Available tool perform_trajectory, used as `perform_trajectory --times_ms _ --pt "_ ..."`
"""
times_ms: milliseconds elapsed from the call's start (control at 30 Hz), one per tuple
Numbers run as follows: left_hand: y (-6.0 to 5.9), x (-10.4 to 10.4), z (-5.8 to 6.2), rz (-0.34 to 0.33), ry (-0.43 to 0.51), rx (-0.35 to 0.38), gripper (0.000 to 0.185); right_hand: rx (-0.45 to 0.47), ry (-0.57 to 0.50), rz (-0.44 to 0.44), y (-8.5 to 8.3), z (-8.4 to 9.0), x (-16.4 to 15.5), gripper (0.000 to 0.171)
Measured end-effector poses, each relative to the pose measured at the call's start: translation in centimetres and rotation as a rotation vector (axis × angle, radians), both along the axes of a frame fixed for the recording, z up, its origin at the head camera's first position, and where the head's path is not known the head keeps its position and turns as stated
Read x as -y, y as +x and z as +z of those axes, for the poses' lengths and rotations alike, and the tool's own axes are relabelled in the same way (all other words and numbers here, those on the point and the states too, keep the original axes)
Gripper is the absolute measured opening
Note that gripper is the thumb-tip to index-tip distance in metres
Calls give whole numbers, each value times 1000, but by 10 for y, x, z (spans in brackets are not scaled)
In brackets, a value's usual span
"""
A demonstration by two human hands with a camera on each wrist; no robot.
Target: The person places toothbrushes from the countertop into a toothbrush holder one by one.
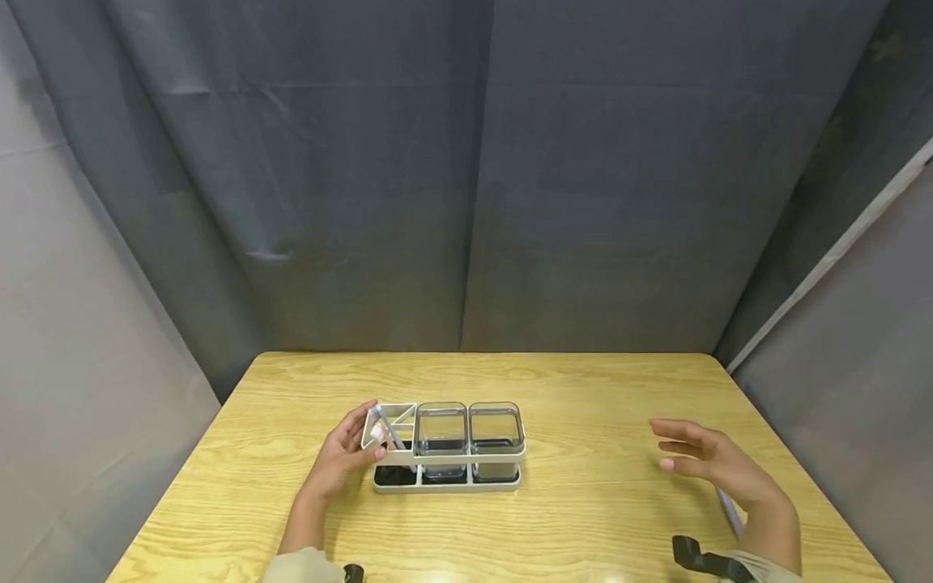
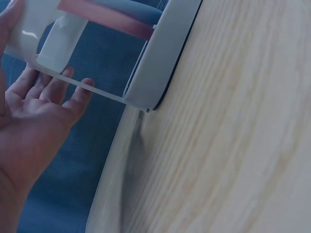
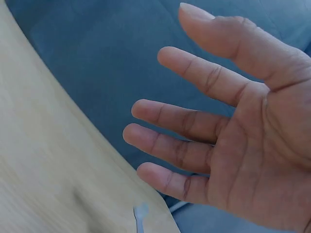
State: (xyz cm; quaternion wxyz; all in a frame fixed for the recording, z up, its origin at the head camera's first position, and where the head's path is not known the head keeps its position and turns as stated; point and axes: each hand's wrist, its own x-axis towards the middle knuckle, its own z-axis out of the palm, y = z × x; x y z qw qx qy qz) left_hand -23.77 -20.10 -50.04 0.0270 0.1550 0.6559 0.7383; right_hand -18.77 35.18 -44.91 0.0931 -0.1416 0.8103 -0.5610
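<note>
- Head view: I see a pale organiser rack (image 1: 446,457) standing on the wooden worktop (image 1: 583,389), left of the middle and nearer the near edge than the far one. Two clear tubs (image 1: 470,433) sit in its middle and right bays; the left bay is split by thin dividers. My left hand (image 1: 342,457) cups the rack's left end, fingers bent round the upper rim, where a small white and bluish item (image 1: 381,431) stands that I cannot identify. My right hand (image 1: 710,461) hovers over the worktop's right part, well apart from the rack, fingers straight and spread, holding nothing.
- Left wrist view: the left hand (image 2: 34,116) lies relaxed, its fingertips (image 2: 77,97) touching the rack's thin rim (image 2: 97,91); the rack's grey end (image 2: 160,58) meets the worktop.
- Right wrist view: the right hand (image 3: 243,131) is spread flat and empty above the worktop edge (image 3: 58,160).
</note>
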Motion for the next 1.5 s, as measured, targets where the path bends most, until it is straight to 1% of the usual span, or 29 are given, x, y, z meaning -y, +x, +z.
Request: perform_trajectory --times_ms 100,233,400,567,633,800,933,1067,1200,1233,1300,1467,1500 --pt "0 -1 -1 11 4 10 77 11 16 2 1 -2 -9 58" --pt "1 -1 -2 16 -14 6 78 16 35 -20 5 -7 -22 57" --pt "0 0 -2 21 -21 0 78 25 4 -37 8 -14 -38 51" --pt "0 0 0 17 -21 2 77 -3 -41 -9 7 -18 -49 46" --pt "0 1 0 14 -23 0 77 -9 -34 -11 6 -19 -52 46" --pt "-1 1 -1 19 -29 5 78 18 26 -85 7 -20 -56 47" --pt "-1 1 -2 23 -34 7 77 45 49 -129 8 -23 -61 46" --pt "-2 1 0 21 -34 3 77 55 61 -133 7 -26 -69 45" --pt "-4 2 1 11 -38 -7 78 51 34 -118 6 -31 -77 42" --pt "-4 2 0 10 -41 -10 78 60 29 -122 6 -33 -78 43" --pt "-3 2 0 8 -49 -10 78 108 -3 -120 6 -38 -81 46" --pt "-2 3 -1 -12 -46 7 79 328 -72 -165 8 -52 -86 61" --pt "-3 4 -1 -15 -44 4 79 347 -80 -176 8 -54 -87 63"
